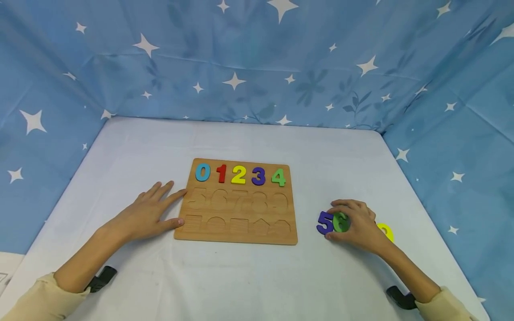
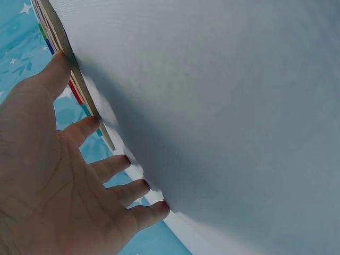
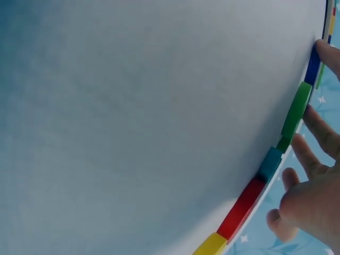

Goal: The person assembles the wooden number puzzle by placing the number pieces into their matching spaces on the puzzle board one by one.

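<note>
A wooden number board [image 1: 237, 232] lies on the white table, with coloured digits 0 to 4 in its top row. My left hand [image 1: 150, 211] has its fingers spread, thumb and index fingertip at the board's left edge. Right of the board, my right hand [image 1: 357, 223] pinches a purple number 5 [image 1: 324, 223] between thumb and index finger, low over the table. A green number 6 [image 1: 341, 222] lies beside the 5, under the curved fingers. The right wrist view shows a teal piece [image 3: 270, 163] and a red piece [image 3: 241, 210], hidden by my hand in the head view.
A yellow number piece [image 1: 386, 232] lies beyond the right wrist, at the end of the row. The board's lower two rows have outlined recesses. Blue star-patterned cloth [image 1: 257, 98] hangs around the table's back and sides.
</note>
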A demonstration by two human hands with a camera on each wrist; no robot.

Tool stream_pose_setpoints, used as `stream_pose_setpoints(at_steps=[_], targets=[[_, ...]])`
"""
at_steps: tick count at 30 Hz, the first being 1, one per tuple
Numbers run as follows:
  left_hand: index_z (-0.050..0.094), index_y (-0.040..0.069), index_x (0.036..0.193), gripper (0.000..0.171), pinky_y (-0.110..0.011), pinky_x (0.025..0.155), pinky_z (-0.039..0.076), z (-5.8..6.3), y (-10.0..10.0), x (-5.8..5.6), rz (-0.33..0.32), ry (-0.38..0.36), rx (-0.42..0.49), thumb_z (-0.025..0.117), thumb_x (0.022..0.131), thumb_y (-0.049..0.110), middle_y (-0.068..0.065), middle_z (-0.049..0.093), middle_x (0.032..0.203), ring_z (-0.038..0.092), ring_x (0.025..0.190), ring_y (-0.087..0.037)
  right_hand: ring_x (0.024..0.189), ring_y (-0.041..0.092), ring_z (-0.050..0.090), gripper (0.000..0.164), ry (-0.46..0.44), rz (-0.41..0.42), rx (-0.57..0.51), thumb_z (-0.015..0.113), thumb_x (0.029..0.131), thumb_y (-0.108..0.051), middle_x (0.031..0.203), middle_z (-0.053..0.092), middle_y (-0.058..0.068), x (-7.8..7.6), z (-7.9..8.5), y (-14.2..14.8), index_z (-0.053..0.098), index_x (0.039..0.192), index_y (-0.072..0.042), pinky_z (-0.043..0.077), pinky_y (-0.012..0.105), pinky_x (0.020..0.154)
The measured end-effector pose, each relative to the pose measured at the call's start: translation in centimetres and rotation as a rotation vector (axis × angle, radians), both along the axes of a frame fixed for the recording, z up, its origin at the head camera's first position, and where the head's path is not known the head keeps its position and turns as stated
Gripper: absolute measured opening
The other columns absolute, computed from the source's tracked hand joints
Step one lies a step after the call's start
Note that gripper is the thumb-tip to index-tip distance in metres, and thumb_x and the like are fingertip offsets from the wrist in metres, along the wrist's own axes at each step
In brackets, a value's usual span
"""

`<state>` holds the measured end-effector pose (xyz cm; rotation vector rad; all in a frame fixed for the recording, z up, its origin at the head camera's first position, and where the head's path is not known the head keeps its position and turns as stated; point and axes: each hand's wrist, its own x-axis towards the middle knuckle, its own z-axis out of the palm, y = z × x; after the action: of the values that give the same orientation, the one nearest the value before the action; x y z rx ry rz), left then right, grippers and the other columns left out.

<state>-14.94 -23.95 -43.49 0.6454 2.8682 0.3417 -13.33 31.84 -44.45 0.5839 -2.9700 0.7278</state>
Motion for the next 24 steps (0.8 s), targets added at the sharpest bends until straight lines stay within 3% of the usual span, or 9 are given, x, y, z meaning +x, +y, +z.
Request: stream_pose_setpoints(at_steps=[7,13,19,24], targets=[[0.033,0.02,0.156,0.086,-0.075,0.104,0.018,-0.1,-0.1,0.0,0.003,-0.007,-0.004,0.048,0.09,0.073,-0.026,0.02,0.158,0.014,0.141,-0.054,0.124,0.044,0.034,0.057,0.013,0.042,-0.024,0.092,0.068,-0.037,0.134,0.054,0.013,-0.6,1.5,-0.6,0.071,0.115,-0.015,0.02,0.069,0.089],[0.035,0.02,0.155,0.086,-0.074,0.105,0.018,0.1,-0.3,0.0,0.013,0.004,0.005,0.05,0.089,0.072,-0.026,0.021,0.158,0.014,0.142,-0.053,0.127,0.043,0.031,0.052,0.06,0.096,-0.043,0.091,0.069,-0.037,0.137,0.051,0.011,-3.3,4.8,-3.1,0.07,0.113,-0.018,0.021,0.068,0.089],[0.037,0.018,0.155,0.084,-0.074,0.104,0.019,0.1,-0.2,0.1,0.004,0.003,0.02,0.053,0.09,0.069,-0.026,0.023,0.157,0.015,0.141,-0.054,0.129,0.037,0.031,0.052,0.119,0.189,-0.076,0.091,0.069,-0.036,0.14,0.049,0.007,-6.0,7.9,-8.2,0.07,0.114,-0.019,0.022,0.065,0.092],[0.036,0.019,0.155,0.084,-0.074,0.104,0.02,-0.1,-0.2,0.2,0.002,0.017,0.015,0.052,0.09,0.069,-0.025,0.022,0.158,0.015,0.142,-0.052,0.131,0.033,0.03,0.052,0.119,0.285,-0.08,0.088,0.072,-0.041,0.143,0.047,0.003,-8.3,8.2,-15.2,0.07,0.116,-0.02,0.019,0.064,0.097]])
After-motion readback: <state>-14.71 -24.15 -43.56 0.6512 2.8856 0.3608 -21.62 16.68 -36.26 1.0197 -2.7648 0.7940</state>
